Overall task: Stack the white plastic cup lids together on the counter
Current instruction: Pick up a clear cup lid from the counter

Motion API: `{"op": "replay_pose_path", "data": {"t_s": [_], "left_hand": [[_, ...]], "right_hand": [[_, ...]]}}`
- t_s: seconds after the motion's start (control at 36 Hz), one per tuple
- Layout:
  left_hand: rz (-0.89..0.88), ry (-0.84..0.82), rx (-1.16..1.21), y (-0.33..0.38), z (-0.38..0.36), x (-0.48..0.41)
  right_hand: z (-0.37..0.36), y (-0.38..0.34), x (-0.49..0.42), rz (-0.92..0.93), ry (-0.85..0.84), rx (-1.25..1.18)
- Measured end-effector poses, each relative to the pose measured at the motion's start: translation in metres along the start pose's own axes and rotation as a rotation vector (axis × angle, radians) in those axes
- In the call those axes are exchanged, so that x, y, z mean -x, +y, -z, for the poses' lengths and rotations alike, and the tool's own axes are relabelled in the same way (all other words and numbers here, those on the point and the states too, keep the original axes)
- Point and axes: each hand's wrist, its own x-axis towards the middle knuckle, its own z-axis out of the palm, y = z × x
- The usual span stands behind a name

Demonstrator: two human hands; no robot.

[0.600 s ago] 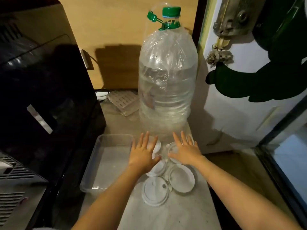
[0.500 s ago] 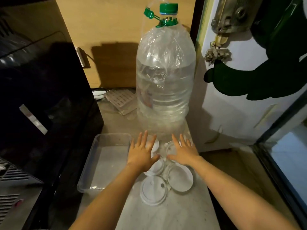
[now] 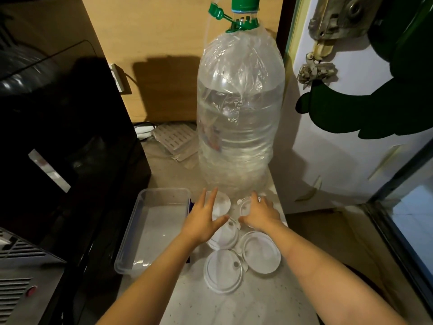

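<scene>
Five white plastic cup lids lie loose on the pale counter [image 3: 269,299], clustered toward its right edge in front of the big water jug [image 3: 239,118] – none is stacked on another yet, though neighbours overlap at their rims. The left hand [image 3: 203,221] hovers with fingers spread and released over the far-left lid [image 3: 221,204], its heel covering part of the middle lid [image 3: 226,235]; it grips nothing. The right hand [image 3: 260,213] lies flat, fingers loose, on the far-right lid [image 3: 246,205] just before the jug's base; whether the fingertips curl under its rim cannot be told. Two more sit nearer the front edge: the near lid [image 3: 222,270] with its sip hole, and the right-hand lid [image 3: 261,253] touching it. The clear plastic tray [image 3: 140,233] stands along the left edge, beside the black appliance [image 3: 70,137]. The step in hand looks like the first gather – each hand settling on a far lid. Next calls for pinching a rim, lifting one lid clear and nesting it squarely on another
</scene>
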Motion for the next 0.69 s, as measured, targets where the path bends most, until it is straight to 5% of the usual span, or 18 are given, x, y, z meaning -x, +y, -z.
{"op": "replay_pose_path", "data": {"t_s": [0.22, 0.53, 0.69], "left_hand": [[0.041, -0.004, 0.356, -0.005, 0.007, -0.009], [-0.029, -0.355, 1.144, 0.008, 0.045, -0.021], [-0.11, -0.48, 1.554, 0.027, 0.053, -0.023]], "right_hand": [[0.032, -0.014, 0.01, 0.057, 0.114, -0.119], [0.086, -0.058, 0.052, 0.269, 0.17, -0.553], [0.086, -0.078, 0.072, 0.32, 0.164, -0.573]]}}
